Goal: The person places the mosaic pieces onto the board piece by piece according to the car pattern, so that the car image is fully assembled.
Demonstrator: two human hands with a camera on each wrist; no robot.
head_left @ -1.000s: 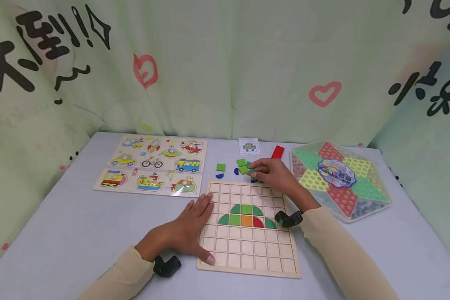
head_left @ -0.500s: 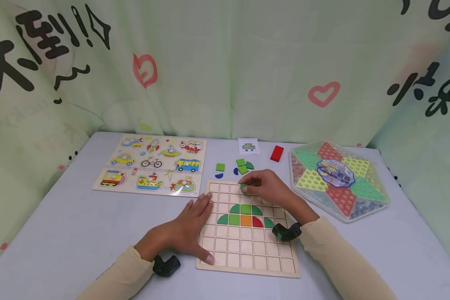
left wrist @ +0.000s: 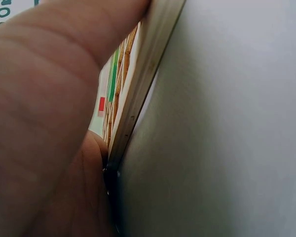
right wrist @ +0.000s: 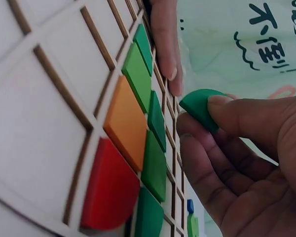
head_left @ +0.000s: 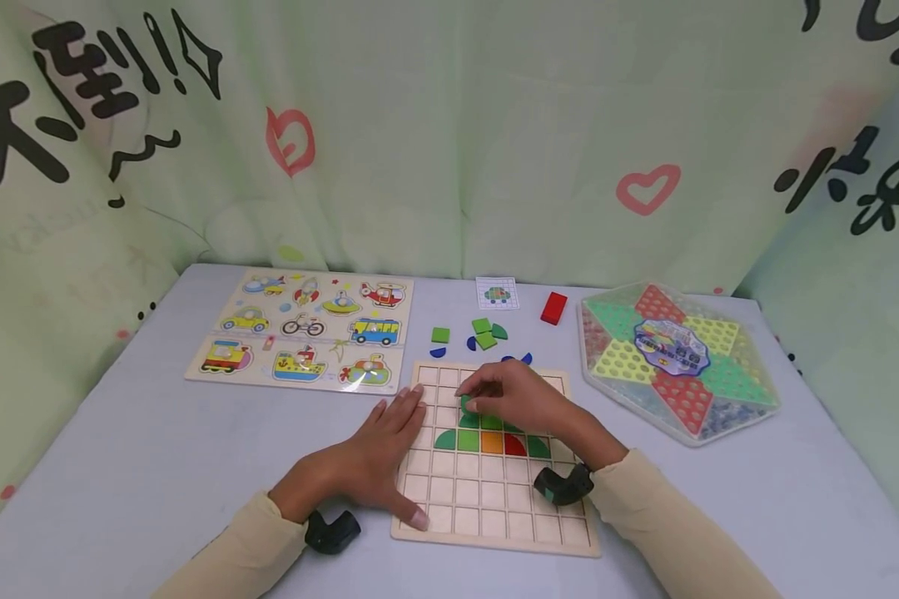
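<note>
A wooden grid board lies on the table. My left hand rests along its left edge, fingers straight and thumb at the near corner; the left wrist view shows the thumb against the board's side. Thumb and fingers of my right hand pinch a dark green quarter-circle tile just above the upper part of the grid. Set in the board are an orange square tile, a red quarter-circle tile, light green square tiles and dark green quarter-circle tiles. My right hand partly covers the upper row.
Loose green tiles and blue pieces lie beyond the board. A small pattern card and a red block are farther back. A vehicle puzzle lies left, a hexagonal Chinese checkers box right.
My right hand has moved from the loose tiles toward me over the board, bringing a dark green quarter-circle tile with it. My left hand has stayed put.
</note>
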